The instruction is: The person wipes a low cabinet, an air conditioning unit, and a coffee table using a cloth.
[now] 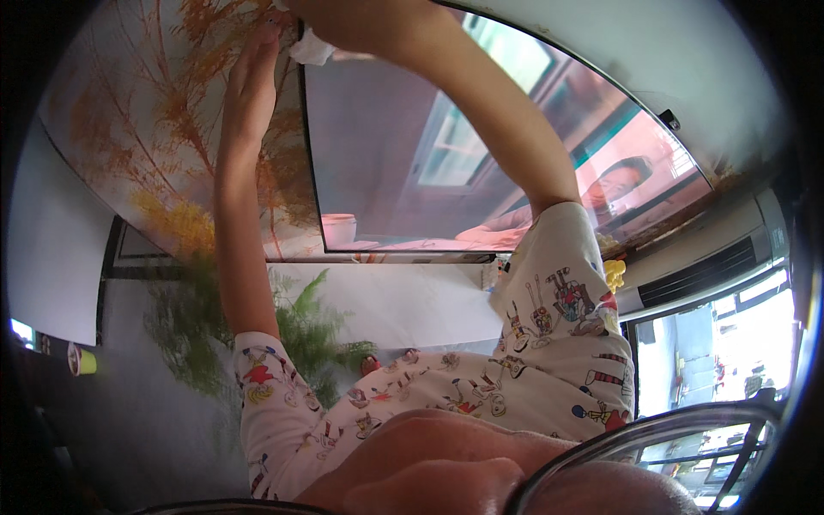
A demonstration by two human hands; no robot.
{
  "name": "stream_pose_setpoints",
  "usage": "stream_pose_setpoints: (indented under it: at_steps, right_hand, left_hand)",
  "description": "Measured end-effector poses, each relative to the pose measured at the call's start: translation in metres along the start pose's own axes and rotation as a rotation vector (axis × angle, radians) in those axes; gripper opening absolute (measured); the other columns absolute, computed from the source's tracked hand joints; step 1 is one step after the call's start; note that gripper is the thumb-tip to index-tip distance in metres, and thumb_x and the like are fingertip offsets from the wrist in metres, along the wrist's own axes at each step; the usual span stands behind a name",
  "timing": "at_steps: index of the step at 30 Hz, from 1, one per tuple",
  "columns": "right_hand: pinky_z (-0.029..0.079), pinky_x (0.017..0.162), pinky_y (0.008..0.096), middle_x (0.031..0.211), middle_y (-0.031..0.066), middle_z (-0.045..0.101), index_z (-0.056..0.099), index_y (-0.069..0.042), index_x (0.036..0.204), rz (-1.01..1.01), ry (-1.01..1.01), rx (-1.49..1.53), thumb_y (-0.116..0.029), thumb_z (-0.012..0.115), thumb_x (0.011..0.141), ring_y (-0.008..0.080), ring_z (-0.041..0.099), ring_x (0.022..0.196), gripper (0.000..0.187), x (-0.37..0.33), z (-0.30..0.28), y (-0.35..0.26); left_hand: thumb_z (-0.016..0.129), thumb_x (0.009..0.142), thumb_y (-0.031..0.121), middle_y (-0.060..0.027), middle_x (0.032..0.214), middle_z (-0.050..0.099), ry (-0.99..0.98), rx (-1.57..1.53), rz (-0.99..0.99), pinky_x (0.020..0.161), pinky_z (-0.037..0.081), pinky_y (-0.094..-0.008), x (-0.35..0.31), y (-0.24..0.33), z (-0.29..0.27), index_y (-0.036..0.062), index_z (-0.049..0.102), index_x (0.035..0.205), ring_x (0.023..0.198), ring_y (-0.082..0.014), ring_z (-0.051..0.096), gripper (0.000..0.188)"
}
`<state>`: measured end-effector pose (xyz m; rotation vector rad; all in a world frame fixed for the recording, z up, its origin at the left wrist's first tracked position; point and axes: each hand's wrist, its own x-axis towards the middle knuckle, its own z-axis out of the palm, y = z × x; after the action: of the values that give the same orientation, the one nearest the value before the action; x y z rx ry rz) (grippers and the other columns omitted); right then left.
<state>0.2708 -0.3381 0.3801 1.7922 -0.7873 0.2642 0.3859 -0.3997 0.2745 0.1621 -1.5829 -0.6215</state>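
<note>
Both arms stretch up to the upper left corner of a wall-mounted television (369, 163). My right hand (343, 24) is at its top edge, closed around a white cloth (311, 49) whose crumpled end sticks out below the palm; the fingers themselves are mostly hidden. Just left of the screen's dark frame, my left hand (257, 64) is raised with its fingers stretched upward, close to the wall panel (184, 112) printed with orange branches. Its fingertips come near the picture's top edge, and nothing shows in its grasp. The screen is lit, with a person pictured on it.
Below the television is a pale marble-look surface (403, 300), with a green feathery plant (305, 313) at its left. A white air conditioner (717, 270) stands at the right, near a bright window (712, 352). A yellow tub (83, 360) sits far left.
</note>
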Motion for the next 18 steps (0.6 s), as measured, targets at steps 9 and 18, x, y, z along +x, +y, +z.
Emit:
stream_pose_setpoints:
  at_steps: [9, 18]
  right_hand:
    - [0.034, 0.083, 0.0365, 0.090, 0.0071, 0.055, 0.055, -0.004, 0.092, 0.078, -0.161, 0.237, 0.003, 0.046, 0.065, 0.0229, 0.044, 0.090, 0.029, -0.040, -0.002, 0.055]
    - [0.035, 0.078, 0.0373, 0.091, -0.0008, 0.056, 0.061, -0.010, 0.088, -0.065, -0.224, -0.207, -0.019, 0.054, 0.069, 0.0218, 0.043, 0.097, 0.022, 0.020, 0.015, 0.000]
  left_hand:
    - [0.033, 0.088, 0.040, -0.0142, 0.122, 0.042, 0.127, 0.154, -0.191, 0.098, 0.023, -0.0303, -0.032, 0.039, -0.007, 0.0023, 0.040, 0.120, 0.117, -0.0219, 0.036, 0.050]
    - [0.035, 0.088, 0.036, -0.0142, 0.116, 0.047, 0.239, 0.298, -0.107, 0.093, 0.030, -0.0327, -0.078, 0.048, 0.001, 0.0010, 0.045, 0.114, 0.110, -0.0223, 0.042, 0.045]
